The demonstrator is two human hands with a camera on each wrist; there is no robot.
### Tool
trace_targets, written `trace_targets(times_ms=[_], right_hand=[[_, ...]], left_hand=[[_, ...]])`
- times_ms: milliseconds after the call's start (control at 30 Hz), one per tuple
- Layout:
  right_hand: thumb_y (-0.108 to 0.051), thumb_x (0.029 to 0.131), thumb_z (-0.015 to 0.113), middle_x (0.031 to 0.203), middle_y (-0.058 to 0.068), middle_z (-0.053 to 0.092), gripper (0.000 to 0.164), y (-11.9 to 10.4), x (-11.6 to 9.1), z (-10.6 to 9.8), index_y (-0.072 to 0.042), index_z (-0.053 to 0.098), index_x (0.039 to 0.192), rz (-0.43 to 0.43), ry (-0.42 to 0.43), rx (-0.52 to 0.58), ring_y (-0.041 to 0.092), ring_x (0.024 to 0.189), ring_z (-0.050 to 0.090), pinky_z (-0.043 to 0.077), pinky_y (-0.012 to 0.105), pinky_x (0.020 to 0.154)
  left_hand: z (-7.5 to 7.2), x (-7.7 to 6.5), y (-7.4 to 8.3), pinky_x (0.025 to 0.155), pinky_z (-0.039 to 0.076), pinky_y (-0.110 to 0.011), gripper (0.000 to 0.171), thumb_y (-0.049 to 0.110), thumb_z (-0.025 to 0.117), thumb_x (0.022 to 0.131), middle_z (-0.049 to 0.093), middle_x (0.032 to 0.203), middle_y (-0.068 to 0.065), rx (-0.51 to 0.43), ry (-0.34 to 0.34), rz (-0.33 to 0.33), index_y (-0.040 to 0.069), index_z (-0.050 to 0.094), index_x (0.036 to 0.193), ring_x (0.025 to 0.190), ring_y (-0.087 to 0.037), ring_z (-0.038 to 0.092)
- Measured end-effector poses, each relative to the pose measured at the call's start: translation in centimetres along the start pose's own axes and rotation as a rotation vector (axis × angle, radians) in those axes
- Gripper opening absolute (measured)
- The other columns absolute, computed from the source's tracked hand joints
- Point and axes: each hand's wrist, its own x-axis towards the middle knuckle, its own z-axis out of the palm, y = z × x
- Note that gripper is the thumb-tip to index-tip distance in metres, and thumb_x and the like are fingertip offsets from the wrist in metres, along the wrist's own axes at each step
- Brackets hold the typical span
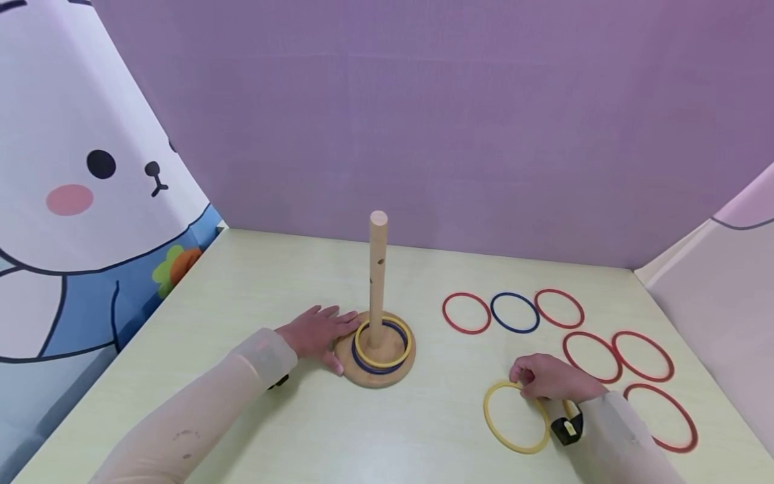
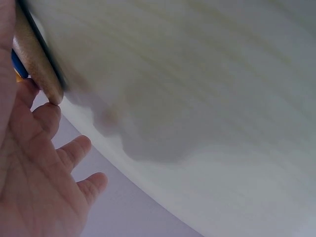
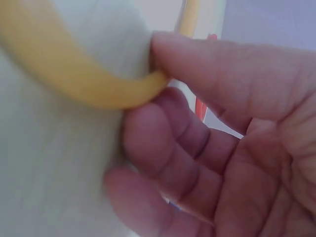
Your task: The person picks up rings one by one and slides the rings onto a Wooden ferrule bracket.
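A wooden peg (image 1: pixel 377 282) stands upright on a round wooden base (image 1: pixel 343 356). Around its foot lie a yellow ring (image 1: pixel 410 341) and a blue ring (image 1: pixel 379 372). My left hand (image 1: pixel 316 334) rests against the left side of the base, fingers spread; in the left wrist view its fingertips (image 2: pixel 49 114) touch the base's edge. Off to the right, my right hand (image 1: pixel 553 378) pinches another yellow ring (image 1: pixel 529 451) between thumb and finger. The right wrist view shows this yellow ring (image 3: pixel 94 94) close over the table, with the other fingers curled below the pinch.
Several red rings, among them one red ring (image 1: pixel 470 333) at the left of the back row, lie flat on the table's right side. A blue ring (image 1: pixel 520 332) lies between two of them. Part of another yellow ring (image 1: pixel 568 408) shows beside my right wrist. A purple cloth (image 1: pixel 423 134) hangs behind.
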Motion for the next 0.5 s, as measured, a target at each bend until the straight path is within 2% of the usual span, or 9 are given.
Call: trace_targets(times_ms=[200, 367, 500], right_hand=[[0.002, 0.076, 0.068, 0.068, 0.0, 0.05, 0.016, -0.3, 0.1, 0.0, -0.01, 0.06, 0.083, 0.014, -0.014, 0.004, 0.014, 0.059, 0.048, 0.039, 0.021, 0.053], [0.003, 0.076, 0.067, 0.068, 0.001, 0.053, 0.017, -0.6, 0.3, 0.1, -0.011, 0.059, 0.079, 0.079, -0.017, -0.017, 0.015, 0.057, 0.05, 0.041, 0.022, 0.052], [0.006, 0.076, 0.067, 0.069, 0.002, 0.052, 0.018, -1.1, 0.4, 0.0, -0.01, 0.058, 0.079, 0.135, 0.013, -0.034, 0.015, 0.058, 0.05, 0.043, 0.023, 0.051]], left_hand=[[-0.1, -0.1, 0.0, 0.106, 0.028, -0.059, 0.1, 0.059, 0.074, 0.071, 0.036, 0.151, -0.012, 0.0, 0.004, 0.003, 0.008, 0.035, 0.148, 0.134, -0.043, 0.033], [-0.3, -0.3, 0.2, 0.107, 0.027, -0.059, 0.099, 0.058, 0.074, 0.072, 0.034, 0.152, -0.012, -0.005, -0.006, -0.003, 0.008, 0.035, 0.148, 0.135, -0.044, 0.032], [-0.5, -0.3, 0.4, 0.108, 0.025, -0.059, 0.098, 0.058, 0.073, 0.073, 0.032, 0.153, -0.01, -0.005, -0.022, -0.012, 0.009, 0.035, 0.149, 0.136, -0.043, 0.031]])
